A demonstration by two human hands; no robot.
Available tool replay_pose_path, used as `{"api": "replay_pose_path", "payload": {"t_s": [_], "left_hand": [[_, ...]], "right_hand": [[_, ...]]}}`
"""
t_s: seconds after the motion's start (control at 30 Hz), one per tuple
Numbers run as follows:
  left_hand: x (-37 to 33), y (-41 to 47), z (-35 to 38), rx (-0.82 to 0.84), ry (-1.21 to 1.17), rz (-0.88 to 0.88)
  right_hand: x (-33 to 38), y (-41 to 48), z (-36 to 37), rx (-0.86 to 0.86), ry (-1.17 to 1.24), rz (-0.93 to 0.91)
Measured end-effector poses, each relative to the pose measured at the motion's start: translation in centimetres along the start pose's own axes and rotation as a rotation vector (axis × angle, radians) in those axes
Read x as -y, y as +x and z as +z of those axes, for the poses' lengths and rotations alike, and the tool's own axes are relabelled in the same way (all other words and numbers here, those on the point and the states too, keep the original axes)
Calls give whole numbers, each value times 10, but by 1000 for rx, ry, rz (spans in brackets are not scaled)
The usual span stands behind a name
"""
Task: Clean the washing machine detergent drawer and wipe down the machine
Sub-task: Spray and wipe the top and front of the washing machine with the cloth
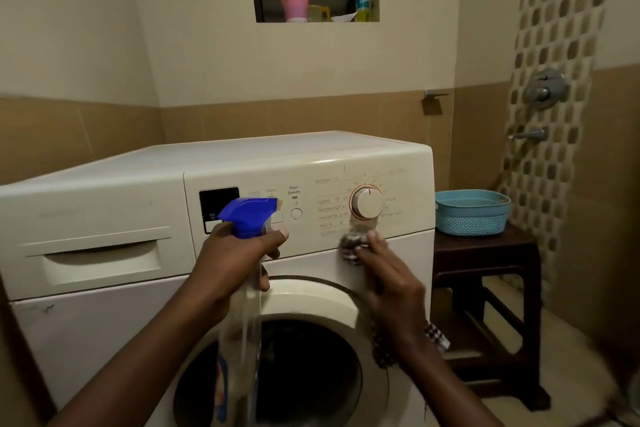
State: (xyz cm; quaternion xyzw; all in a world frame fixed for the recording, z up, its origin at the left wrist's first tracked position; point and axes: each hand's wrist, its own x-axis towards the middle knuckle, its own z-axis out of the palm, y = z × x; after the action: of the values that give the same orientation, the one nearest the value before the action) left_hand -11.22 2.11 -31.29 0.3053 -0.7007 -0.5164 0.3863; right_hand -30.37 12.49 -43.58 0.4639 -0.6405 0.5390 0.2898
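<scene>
Holding spray bottle (242, 305) upright, nozzle prob. aimed right.

Basket (471, 215) on stool (491, 253), right of washing machine (104, 322); drawer (100, 256) left of dial (366, 202).

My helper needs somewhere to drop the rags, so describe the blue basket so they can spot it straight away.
Start at the white washing machine and look just past its right side, to the dark brown stool. The basket sits on top of it. It is the only light blue thing there, with a woven-pattern lower wall.
</scene>
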Motion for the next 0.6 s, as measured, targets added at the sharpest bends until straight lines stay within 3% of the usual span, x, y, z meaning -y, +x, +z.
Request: {"api": "replay_pose_path", "payload": {"t_s": [0.1, 0.3, 0.43, 0.6], "left_hand": [[3, -3, 13, 55, 60, -7], [-1, -7, 45, 129, 51, -8], [-8, -8, 60, 179, 66, 15], [-17, -9, 90, 264, 94, 56]], "right_hand": [[-3, 15, -10, -225, 48, 259], [4, 1, -5, -32, 46, 126], [-10, 23, -36, -188, 123, 387], [-14, 49, -75, -316, 333, 512]]}}
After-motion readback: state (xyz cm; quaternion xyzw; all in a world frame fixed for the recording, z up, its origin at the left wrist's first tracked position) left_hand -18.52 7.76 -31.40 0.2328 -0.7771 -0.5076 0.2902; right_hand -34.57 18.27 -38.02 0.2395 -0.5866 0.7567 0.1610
